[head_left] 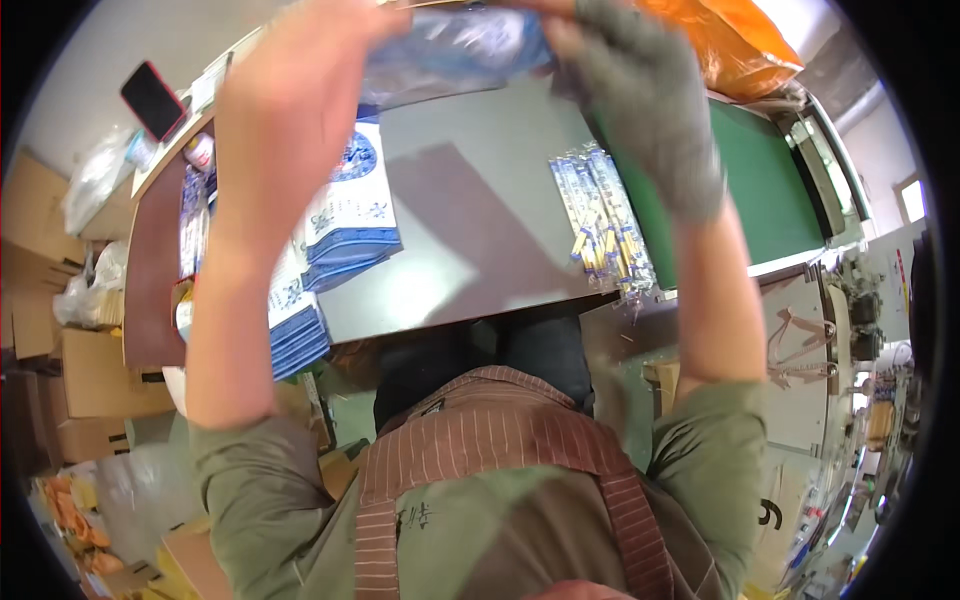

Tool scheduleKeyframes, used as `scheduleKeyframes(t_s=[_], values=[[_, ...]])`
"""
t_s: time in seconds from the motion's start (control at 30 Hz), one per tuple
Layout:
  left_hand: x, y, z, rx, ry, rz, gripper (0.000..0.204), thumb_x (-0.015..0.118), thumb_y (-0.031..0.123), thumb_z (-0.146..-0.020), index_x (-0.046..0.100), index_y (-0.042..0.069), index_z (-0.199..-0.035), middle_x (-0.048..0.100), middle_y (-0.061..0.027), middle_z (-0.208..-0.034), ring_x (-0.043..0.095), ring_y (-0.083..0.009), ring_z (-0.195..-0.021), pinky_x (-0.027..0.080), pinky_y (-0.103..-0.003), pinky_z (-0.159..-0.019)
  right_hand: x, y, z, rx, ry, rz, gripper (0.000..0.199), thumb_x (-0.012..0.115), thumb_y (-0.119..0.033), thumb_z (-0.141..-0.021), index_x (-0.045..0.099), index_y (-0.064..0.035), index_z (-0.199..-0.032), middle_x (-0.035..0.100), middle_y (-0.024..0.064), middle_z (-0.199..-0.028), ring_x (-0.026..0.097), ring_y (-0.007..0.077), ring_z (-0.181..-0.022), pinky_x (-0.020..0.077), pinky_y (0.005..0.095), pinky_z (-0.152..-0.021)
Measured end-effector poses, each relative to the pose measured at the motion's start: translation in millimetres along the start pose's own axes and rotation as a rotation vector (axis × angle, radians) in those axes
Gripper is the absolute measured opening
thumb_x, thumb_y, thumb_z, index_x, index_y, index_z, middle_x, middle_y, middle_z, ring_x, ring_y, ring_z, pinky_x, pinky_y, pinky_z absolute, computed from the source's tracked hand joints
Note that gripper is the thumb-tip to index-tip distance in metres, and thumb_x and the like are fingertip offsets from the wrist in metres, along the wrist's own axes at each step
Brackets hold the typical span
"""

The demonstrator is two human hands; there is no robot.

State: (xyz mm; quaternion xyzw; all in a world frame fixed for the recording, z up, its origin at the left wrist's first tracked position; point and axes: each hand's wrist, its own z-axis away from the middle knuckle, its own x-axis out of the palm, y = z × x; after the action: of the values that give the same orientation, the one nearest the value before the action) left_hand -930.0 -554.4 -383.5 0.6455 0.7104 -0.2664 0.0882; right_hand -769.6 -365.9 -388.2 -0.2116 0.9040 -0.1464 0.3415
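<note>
Both my arms are raised to the far side of the table, and motion blurs the hands. Between them stretches a clear plastic bag with something blue showing through. My left hand, bare, is closed at the bag's left upper corner. At its right upper corner my right hand, in a grey glove, has its fingers closed too. The top of the picture cuts off part of the fingertips. Below my left hand lie stacks of blue-and-white printed packets. Several slim clear-wrapped sticks lie in a pile below my right hand.
The grey tabletop adjoins a green conveyor belt on the right. An orange plastic bag stands at the far right. At the left are a phone, a small can and cardboard boxes.
</note>
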Motion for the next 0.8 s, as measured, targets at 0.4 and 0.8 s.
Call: scheduleKeyframes(t_s=[0.4,0.8], values=[[64.3,83.1,88.4,-0.630,-1.182,0.362,0.037,0.061,0.028,-0.087,0.061,0.004,-0.115,0.068,-0.0181,-0.096,0.065,-0.0355,-0.086,0.051,-0.043,-0.076,8.6,63.1,366.1,0.706,0.206,0.662,0.059,0.064,-0.026,-0.088,0.041,-0.0029,-0.137,0.048,0.0216,-0.131,0.049,0.0374,-0.117,0.0437,0.0428,-0.095],[299.9,167.6,124.8,-1.026,-0.460,0.708,0.093,0.071,0.028,-0.075,0.019,0.000,-0.147,0.020,-0.0256,-0.151,0.020,-0.0423,-0.140,0.019,-0.049,-0.114,91.8,90.5,230.1,0.538,-0.213,0.275,0.081,0.073,-0.043,-0.071,0.044,0.0001,-0.133,0.048,0.0223,-0.131,0.047,0.0366,-0.122,0.0342,0.0424,-0.107]])
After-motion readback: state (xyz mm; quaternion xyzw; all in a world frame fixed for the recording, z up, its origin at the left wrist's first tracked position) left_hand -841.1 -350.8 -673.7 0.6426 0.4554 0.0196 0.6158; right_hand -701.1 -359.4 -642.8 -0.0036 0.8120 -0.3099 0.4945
